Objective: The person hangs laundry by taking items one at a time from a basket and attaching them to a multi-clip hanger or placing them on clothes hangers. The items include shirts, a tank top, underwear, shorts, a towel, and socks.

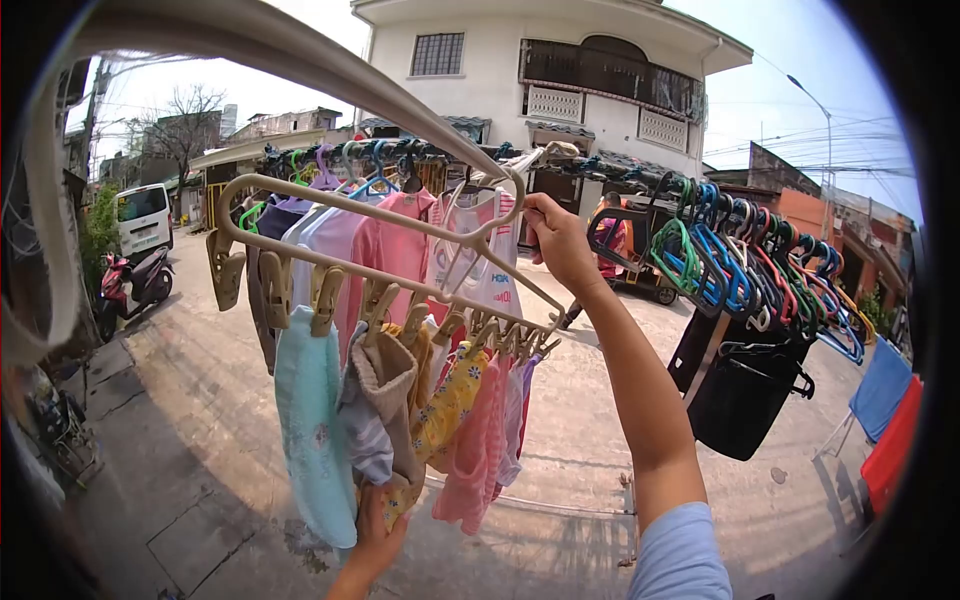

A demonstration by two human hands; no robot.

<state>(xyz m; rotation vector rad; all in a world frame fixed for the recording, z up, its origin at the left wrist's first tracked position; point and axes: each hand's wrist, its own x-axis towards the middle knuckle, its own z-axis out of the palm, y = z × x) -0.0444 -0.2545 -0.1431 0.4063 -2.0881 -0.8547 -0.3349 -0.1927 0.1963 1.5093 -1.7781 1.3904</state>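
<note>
My right hand (556, 238) is raised and grips the hook end of a beige peg hanger (330, 255) that hangs from a line. Several small clothes are clipped to it: a light blue cloth (310, 440), a beige piece (392, 400), a yellow patterned cloth (448, 405) and a pink cloth (478, 450). Low in the view, my left hand (372, 545) holds the bottom of the yellow patterned cloth. Pink and white shirts (395, 245) hang on hangers behind the peg hanger.
A bunch of empty coloured hangers (745, 265) crowds the line at the right, with a black garment (745, 390) below. Blue and red cloths (890, 420) hang far right. A white van (143, 215) and a scooter (135, 285) stand at the left. A white building (560, 70) rises behind.
</note>
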